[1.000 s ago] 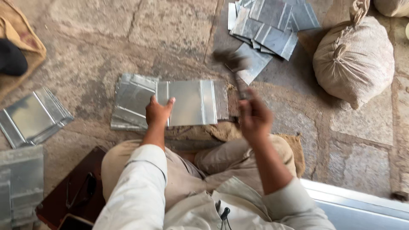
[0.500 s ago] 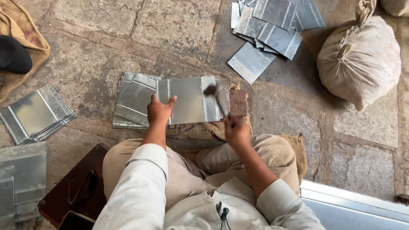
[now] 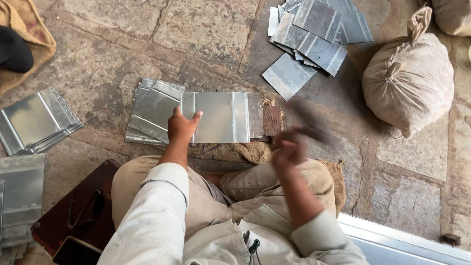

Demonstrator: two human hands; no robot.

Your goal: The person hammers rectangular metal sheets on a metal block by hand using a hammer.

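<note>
My left hand (image 3: 181, 126) presses flat on the near left edge of a shiny folded metal sheet (image 3: 221, 117) lying on a block on the stone floor. A stack of similar folded sheets (image 3: 149, 110) lies under and to the left of it. My right hand (image 3: 288, 147) is closed around the handle of a hammer (image 3: 308, 125), which is blurred with motion, raised to the right of the sheet and apart from it. I sit on the floor with my knees bent under my arms.
Loose flat metal sheets (image 3: 314, 34) are piled at the top. A tied cloth sack (image 3: 409, 78) stands at the right. More sheet stacks (image 3: 34, 120) lie at the left. A dark wooden board (image 3: 64, 216) with eyeglasses (image 3: 86, 211) lies near my left knee.
The hammer was down on the sheet's right edge half a second ago; now my right hand has swung it up and to the right. My left hand stays on the sheet.
</note>
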